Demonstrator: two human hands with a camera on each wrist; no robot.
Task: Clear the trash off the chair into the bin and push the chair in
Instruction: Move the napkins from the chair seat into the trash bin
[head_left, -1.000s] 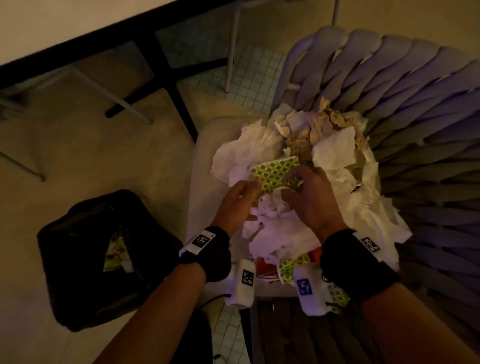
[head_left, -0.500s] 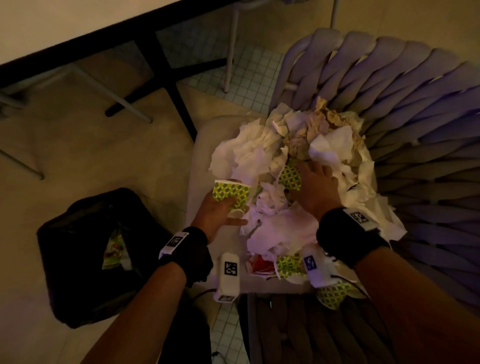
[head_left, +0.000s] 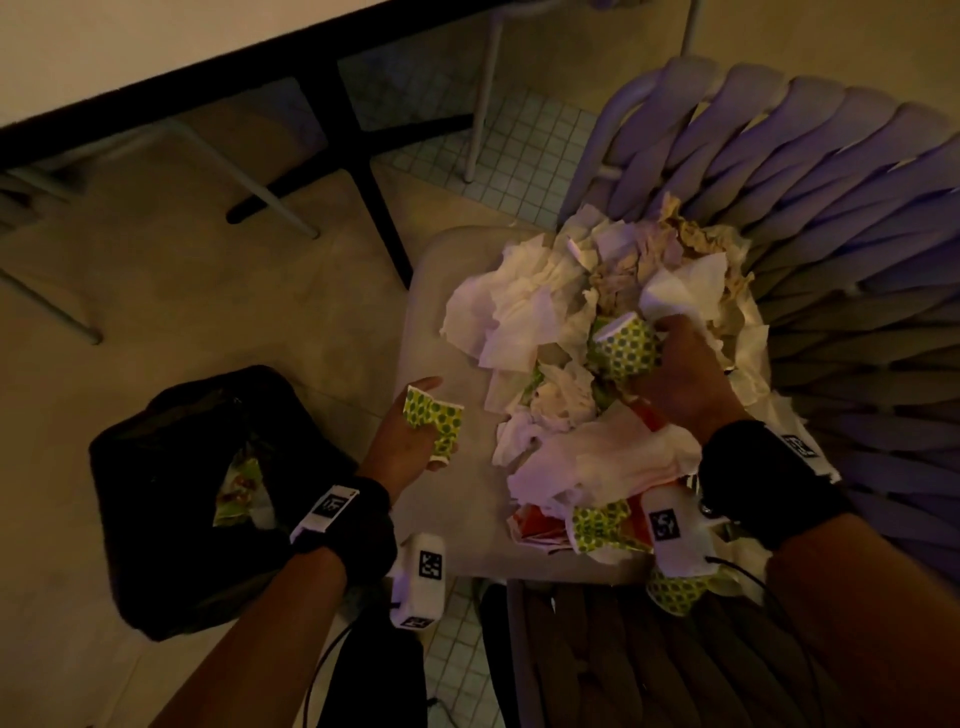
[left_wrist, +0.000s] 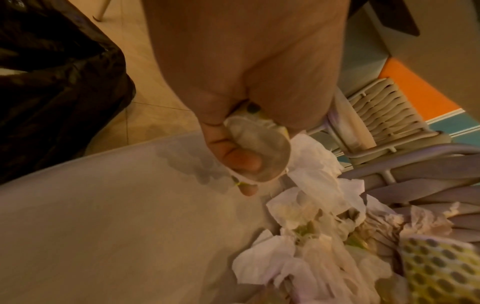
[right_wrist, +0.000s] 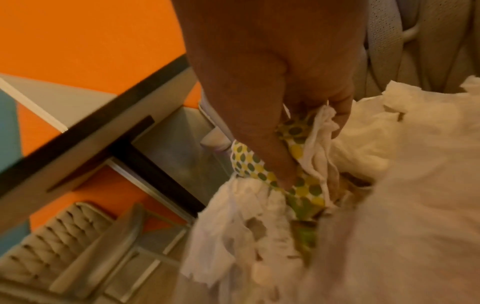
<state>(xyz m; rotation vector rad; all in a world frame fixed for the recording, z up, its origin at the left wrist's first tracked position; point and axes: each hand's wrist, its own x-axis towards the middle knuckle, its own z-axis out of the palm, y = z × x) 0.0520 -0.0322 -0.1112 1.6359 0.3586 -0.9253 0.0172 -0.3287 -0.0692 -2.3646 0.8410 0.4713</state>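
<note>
We see the left hand (head_left: 402, 447) over the bare front part of the chair (head_left: 441, 322) seat, fingers and thumb curled round a crushed paper cup (head_left: 435, 422), thin card printed with green and yellow dots; the left wrist view shows its flattened white base (left_wrist: 259, 150) pressed under the thumb. This cup sits between the pile and the bin (head_left: 171, 467), clear of both. The right hand (head_left: 680, 379) is down in the pile, fingers clenched on a second dotted cup (head_left: 623, 348), also dented, with a strip of soft white tissue (right_wrist: 320, 139) caught in the same grip. The pile of trash (head_left: 597, 389) fills the back and right of the seat: crumpled white napkins, thin and wrinkly, some brownish torn paper near the backrest, a red scrap (head_left: 540, 519) and more flattened dotted cups (head_left: 602, 525) at the near edge. The seat is a smooth pale cushion with rounded corners; the backrest (head_left: 831, 208) is thick woven rope bands, lilac-grey, curved round. The bin stands on the floor left of the chair, lined with a shiny crinkled black bag, mouth open, some green and white scraps (head_left: 239, 488) inside. We note black bands with white tagged blocks on both wrists. A table (head_left: 130, 52) with pale top, dark edge and black legs stands beyond the chair; the floor is beige, with a patch of small square tiles (head_left: 519, 156).
</note>
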